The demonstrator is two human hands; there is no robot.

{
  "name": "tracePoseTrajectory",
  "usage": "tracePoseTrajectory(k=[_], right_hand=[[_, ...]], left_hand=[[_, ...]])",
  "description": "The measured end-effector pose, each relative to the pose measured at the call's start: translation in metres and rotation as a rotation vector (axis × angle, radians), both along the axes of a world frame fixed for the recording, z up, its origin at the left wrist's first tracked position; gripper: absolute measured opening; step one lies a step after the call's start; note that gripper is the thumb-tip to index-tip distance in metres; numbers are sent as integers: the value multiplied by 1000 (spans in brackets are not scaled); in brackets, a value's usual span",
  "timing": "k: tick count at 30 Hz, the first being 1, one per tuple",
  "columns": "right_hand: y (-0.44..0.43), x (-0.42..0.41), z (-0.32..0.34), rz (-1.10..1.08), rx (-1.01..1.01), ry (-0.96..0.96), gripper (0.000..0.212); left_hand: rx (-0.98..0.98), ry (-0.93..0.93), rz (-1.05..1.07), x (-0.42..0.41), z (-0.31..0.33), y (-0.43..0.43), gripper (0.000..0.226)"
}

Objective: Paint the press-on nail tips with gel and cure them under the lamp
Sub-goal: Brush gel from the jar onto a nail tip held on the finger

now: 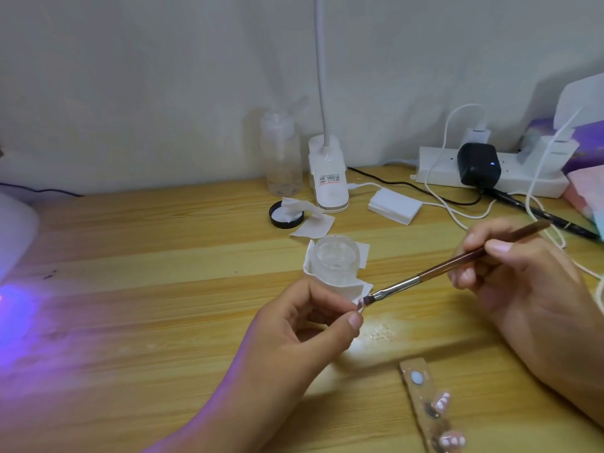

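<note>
Nail tip [360,304] is pinched between thumb and fingers of the left hand [304,325], above the middle of the table [163,256]. Right hand [523,279] grips a brown-handled brush [457,260]; its bristles touch the tip. Strip [421,397] carrying further tips lies near the front edge. Curing lamp [13,230] stands at the left edge, casting violet light. Glass jar [335,256] sits on white wipes [341,288] mid-table.

No word or number can be read for certain. The only print stands on a small white label [328,180] on the front of the white clip-lamp base [327,196] at the back of the desk [163,256] — a few rows of dark characters with a line of red under them — all too small and blurred to make out. Brand or barcode cannot be told.
</note>
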State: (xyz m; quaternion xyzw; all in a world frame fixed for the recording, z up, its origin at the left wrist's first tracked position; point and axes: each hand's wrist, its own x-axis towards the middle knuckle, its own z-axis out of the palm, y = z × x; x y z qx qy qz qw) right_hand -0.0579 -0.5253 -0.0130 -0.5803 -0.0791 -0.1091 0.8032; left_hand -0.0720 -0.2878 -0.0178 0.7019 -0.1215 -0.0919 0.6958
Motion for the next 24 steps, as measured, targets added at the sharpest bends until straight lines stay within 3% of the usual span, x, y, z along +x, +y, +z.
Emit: tracePoseTrajectory(k=[15,24], right_hand=[[1,-4,1,-99,-208,-114,15],[3,0,6,-35,45,49,20]], left_hand=[[-25,17,-2,0,0,1,17],[34,-22,-22,0,0,0,18]])
